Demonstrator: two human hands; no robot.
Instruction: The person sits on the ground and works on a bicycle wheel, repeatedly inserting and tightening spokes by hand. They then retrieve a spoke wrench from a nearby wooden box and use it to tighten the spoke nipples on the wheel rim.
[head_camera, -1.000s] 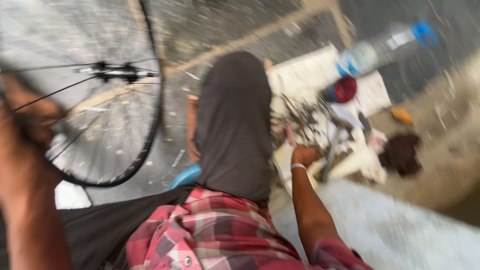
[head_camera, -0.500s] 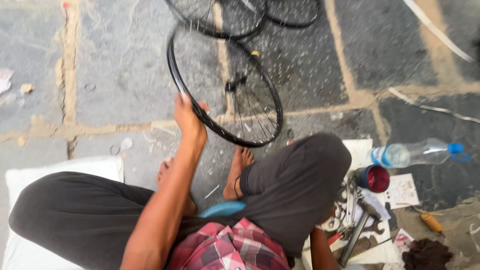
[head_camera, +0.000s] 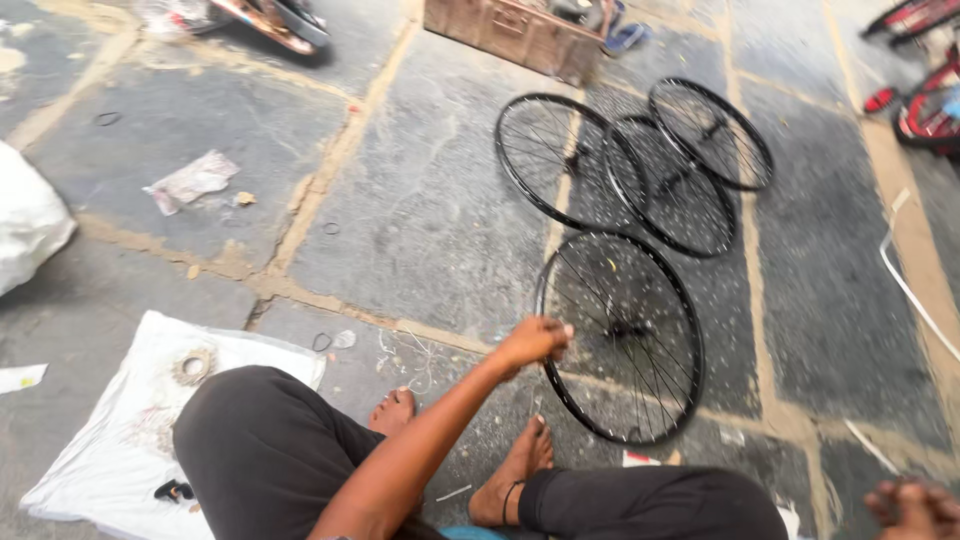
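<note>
Pinching the near rim of a black spoked bicycle wheel (head_camera: 622, 338), the left hand (head_camera: 535, 340) has its fingers curled shut on it, so the wheel rests flat on the stone floor (head_camera: 420, 220) at centre frame. Three more wheels (head_camera: 640, 165) overlap above it. At lower right, the right hand (head_camera: 915, 505) is cropped; its grip cannot be told.

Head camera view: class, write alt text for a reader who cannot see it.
A seated, barefoot person's left hand grips the rim of a black spoked bicycle wheel lying on a stone floor. Three more wheels overlap beyond it; the right hand shows at the lower corner.
</note>
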